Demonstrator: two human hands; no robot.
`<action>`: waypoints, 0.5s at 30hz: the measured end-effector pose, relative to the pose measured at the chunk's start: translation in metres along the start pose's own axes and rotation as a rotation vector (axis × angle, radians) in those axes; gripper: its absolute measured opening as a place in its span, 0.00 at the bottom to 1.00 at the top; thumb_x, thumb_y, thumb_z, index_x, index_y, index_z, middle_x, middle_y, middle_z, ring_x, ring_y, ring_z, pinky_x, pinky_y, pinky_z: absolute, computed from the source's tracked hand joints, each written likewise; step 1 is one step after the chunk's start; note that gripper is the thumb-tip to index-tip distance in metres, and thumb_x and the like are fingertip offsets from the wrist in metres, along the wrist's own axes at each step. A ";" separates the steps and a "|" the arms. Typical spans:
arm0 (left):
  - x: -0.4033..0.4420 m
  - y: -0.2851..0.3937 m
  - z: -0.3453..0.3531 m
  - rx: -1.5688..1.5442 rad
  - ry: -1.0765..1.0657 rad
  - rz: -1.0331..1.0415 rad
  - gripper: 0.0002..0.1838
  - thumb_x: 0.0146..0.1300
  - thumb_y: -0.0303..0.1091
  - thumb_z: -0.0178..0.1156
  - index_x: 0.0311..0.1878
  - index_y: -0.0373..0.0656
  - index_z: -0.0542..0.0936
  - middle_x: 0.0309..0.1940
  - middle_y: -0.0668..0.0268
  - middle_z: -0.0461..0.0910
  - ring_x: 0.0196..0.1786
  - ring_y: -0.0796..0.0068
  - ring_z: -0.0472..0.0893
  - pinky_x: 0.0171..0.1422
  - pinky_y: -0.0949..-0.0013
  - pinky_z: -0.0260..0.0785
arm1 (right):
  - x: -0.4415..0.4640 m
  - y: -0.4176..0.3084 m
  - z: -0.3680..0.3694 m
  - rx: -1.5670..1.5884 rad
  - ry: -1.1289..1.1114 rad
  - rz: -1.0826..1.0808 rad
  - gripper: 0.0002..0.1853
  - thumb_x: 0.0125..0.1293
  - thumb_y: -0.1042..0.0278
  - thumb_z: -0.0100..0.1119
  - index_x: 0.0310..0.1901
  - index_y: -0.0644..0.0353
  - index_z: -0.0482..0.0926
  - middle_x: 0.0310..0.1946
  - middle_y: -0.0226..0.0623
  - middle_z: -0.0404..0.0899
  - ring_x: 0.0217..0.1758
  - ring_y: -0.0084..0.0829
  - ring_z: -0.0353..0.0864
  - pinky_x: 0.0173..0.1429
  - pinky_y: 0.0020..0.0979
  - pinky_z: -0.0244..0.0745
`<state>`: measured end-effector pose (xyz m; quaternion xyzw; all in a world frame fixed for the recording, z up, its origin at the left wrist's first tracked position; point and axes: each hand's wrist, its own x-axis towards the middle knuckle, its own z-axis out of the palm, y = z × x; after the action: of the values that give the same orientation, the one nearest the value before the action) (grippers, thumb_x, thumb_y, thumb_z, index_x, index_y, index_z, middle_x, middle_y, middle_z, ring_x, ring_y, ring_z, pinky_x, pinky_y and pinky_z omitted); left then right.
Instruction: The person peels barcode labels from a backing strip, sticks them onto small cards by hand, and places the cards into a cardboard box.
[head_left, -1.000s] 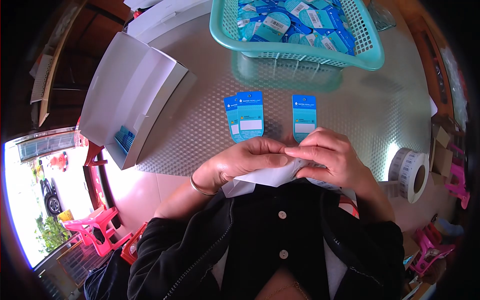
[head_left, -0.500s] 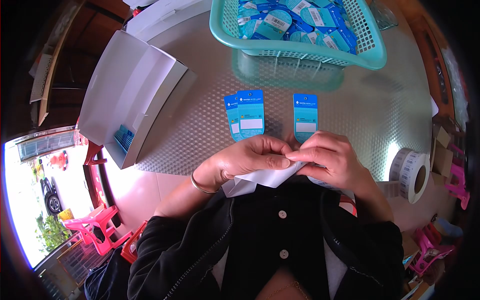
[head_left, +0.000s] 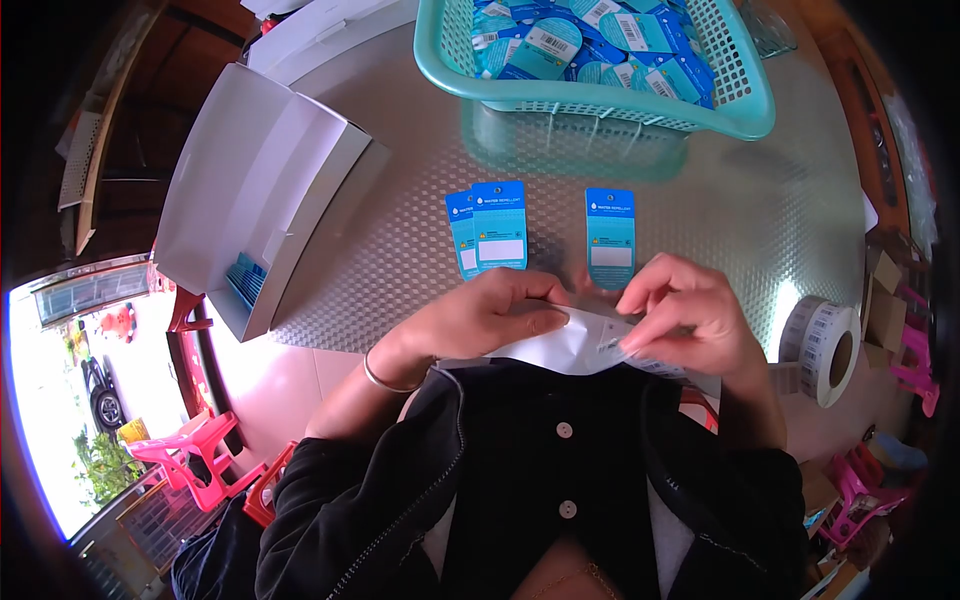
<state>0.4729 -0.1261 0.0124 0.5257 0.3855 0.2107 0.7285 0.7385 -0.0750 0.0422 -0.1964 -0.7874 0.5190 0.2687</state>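
Head view: the left hand (head_left: pixel 495 315) pinches the white barcode-label strip (head_left: pixel 562 350), seemingly to steady it; the right hand (head_left: pixel 698 318) is at its printed end, grip unclear. Beyond, water-repellent hang tags (head_left: pixel 500 225) lie face-up, presumably within easy reach, before the teal basket (head_left: pixel 600 97) containing more.

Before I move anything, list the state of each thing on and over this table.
Left hand: pinching the label strip
Right hand: fingers at the strip, grip unclear
Label strip: bent, raised off the table
Overlapping cards: flat, white panels blank
Single card: flat, white panel blank
White box: open, blue cards inside
Green basket: open-topped, heaped with cards
Label roll: partly unwound
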 end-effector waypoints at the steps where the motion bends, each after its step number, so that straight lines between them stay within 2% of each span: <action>1: -0.003 0.008 0.000 0.179 0.028 0.032 0.08 0.69 0.30 0.61 0.44 0.35 0.79 0.38 0.66 0.82 0.42 0.75 0.80 0.46 0.69 0.71 | -0.001 0.001 -0.003 0.064 0.024 0.033 0.07 0.58 0.80 0.69 0.37 0.57 0.86 0.43 0.34 0.80 0.42 0.23 0.80 0.42 0.20 0.75; 4: -0.005 0.011 0.008 0.577 0.093 0.241 0.06 0.63 0.27 0.63 0.41 0.35 0.78 0.43 0.60 0.81 0.47 0.63 0.81 0.50 0.63 0.73 | -0.002 0.013 0.003 0.243 0.253 0.326 0.05 0.64 0.81 0.63 0.40 0.61 0.84 0.43 0.35 0.80 0.44 0.18 0.79 0.41 0.19 0.73; 5: -0.004 0.011 0.011 0.689 0.111 0.330 0.07 0.61 0.26 0.64 0.40 0.36 0.78 0.45 0.59 0.81 0.49 0.59 0.81 0.51 0.62 0.73 | 0.000 0.020 0.003 0.268 0.258 0.349 0.05 0.69 0.81 0.58 0.44 0.64 0.80 0.41 0.32 0.80 0.44 0.15 0.77 0.41 0.18 0.72; 8: 0.005 -0.006 0.024 0.830 0.219 0.610 0.08 0.55 0.25 0.65 0.38 0.37 0.78 0.52 0.57 0.79 0.57 0.54 0.79 0.57 0.57 0.74 | 0.001 0.041 0.006 0.328 0.280 0.542 0.05 0.71 0.80 0.56 0.46 0.66 0.78 0.38 0.29 0.79 0.42 0.15 0.77 0.41 0.18 0.73; 9: 0.004 -0.003 0.026 0.899 0.174 0.613 0.10 0.52 0.26 0.67 0.37 0.38 0.78 0.59 0.56 0.76 0.64 0.54 0.76 0.61 0.55 0.73 | 0.002 0.047 0.008 0.339 0.282 0.494 0.05 0.73 0.79 0.54 0.47 0.66 0.77 0.37 0.28 0.78 0.41 0.15 0.76 0.43 0.19 0.73; 15: 0.013 -0.022 0.042 1.136 0.251 0.635 0.09 0.49 0.29 0.64 0.30 0.40 0.74 0.64 0.54 0.74 0.66 0.56 0.75 0.61 0.55 0.72 | 0.013 0.054 0.011 0.347 0.276 0.459 0.04 0.72 0.77 0.56 0.45 0.67 0.77 0.37 0.28 0.78 0.43 0.15 0.77 0.49 0.21 0.74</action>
<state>0.5112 -0.1502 -0.0060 0.8877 0.3449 0.2390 0.1898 0.7233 -0.0543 -0.0077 -0.3887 -0.5783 0.6610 0.2786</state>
